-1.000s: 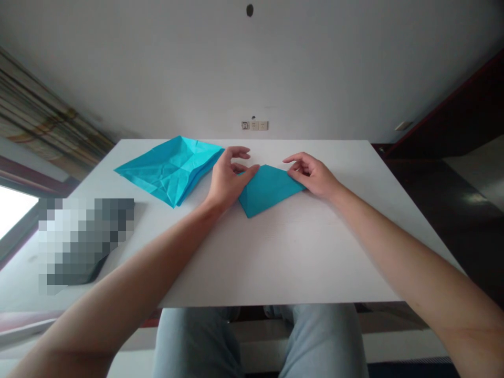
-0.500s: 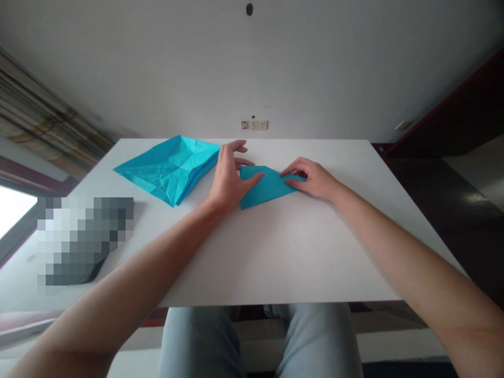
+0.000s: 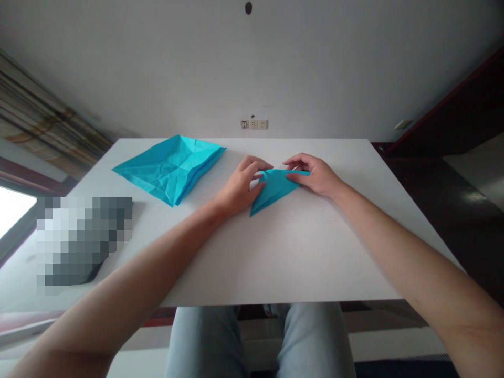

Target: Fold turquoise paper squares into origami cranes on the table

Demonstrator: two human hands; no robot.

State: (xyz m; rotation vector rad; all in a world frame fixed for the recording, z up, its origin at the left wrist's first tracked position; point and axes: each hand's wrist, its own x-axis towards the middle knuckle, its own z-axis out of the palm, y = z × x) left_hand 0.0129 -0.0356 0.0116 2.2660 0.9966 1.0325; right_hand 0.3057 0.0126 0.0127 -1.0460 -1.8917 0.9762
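Observation:
A small folded blue paper [image 3: 273, 190] lies on the white table [image 3: 275, 252], shaped like a narrow triangle pointing toward me. My left hand [image 3: 240, 186] grips its left edge with fingers curled over the fold. My right hand [image 3: 315, 176] pinches its right corner, fingers pressed on the paper. Both hands hold the same piece just above the tabletop.
A stack of creased blue paper sheets [image 3: 169, 165] lies at the back left of the table. A blurred grey object [image 3: 82, 239] sits at the left edge. A wall with sockets [image 3: 254, 124] stands behind the table. My knees [image 3: 260, 341] show below the front edge.
The blue paper has been folded narrower, from a wide kite into a slim triangle. My left hand moved right and curled onto its edge; my right hand stayed at the right corner.

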